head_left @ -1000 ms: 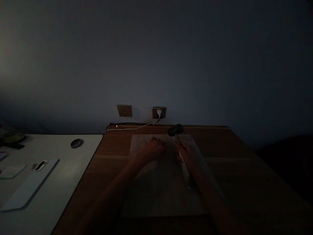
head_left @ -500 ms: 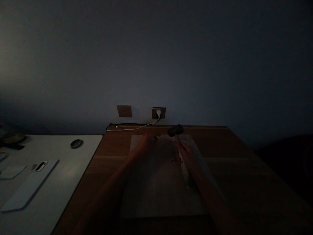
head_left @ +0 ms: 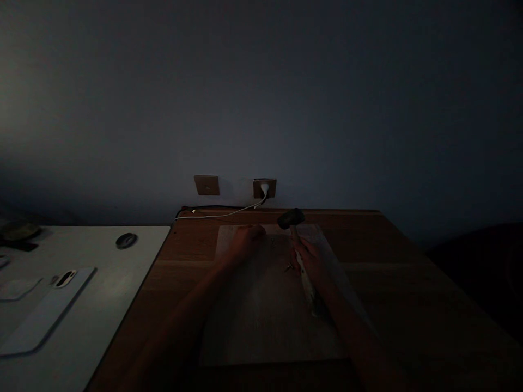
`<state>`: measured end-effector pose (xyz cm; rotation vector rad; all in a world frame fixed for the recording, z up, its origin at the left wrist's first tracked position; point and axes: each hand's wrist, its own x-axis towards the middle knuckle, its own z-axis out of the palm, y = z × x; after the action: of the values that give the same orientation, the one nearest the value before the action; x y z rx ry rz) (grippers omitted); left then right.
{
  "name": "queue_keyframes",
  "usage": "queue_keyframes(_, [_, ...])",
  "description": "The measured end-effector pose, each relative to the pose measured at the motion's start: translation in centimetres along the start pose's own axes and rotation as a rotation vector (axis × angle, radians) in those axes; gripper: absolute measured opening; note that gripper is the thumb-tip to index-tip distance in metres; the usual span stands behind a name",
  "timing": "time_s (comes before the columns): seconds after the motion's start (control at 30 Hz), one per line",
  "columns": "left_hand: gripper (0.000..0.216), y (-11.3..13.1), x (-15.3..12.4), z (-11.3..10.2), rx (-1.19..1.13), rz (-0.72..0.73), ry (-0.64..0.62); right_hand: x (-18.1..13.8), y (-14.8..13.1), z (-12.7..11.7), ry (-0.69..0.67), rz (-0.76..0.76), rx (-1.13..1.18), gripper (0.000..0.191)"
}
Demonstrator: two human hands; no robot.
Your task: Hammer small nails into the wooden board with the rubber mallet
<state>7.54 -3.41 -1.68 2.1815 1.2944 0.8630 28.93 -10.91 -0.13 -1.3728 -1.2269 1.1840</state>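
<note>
Gripping hammer (head_left: 304, 275) along handle with right hand (head_left: 309, 260), with fingers wrapped round, at 1 o'clock on pale board (head_left: 253, 326). Holding left hand (head_left: 247, 238) at 11 o'clock, with fingers curled; unable to tell whether grasping anything. Small metallic piece (head_left: 289, 267) at right hand's 8 o'clock; another metallic piece (head_left: 273, 241) between hands. Underneath board, wooden bench (head_left: 388, 256).

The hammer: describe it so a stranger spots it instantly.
On the wooden table, find the paler board. At its right side, the right hand grips the hammer. Its dark, blocky head sets it apart from the small loose pieces.
</note>
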Motion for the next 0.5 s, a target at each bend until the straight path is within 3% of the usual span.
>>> queue_keyframes(0.33, [0.024,1.6,0.1,-0.4,0.180,0.099,-0.057,0.0,0.1,0.2,-0.008,0.031,0.068,0.042])
queue_keyframes(0.5, [0.021,1.7,0.1,0.0,0.200,0.060,-0.058,-0.1,0.2,0.4,-0.005,0.023,0.038,0.040])
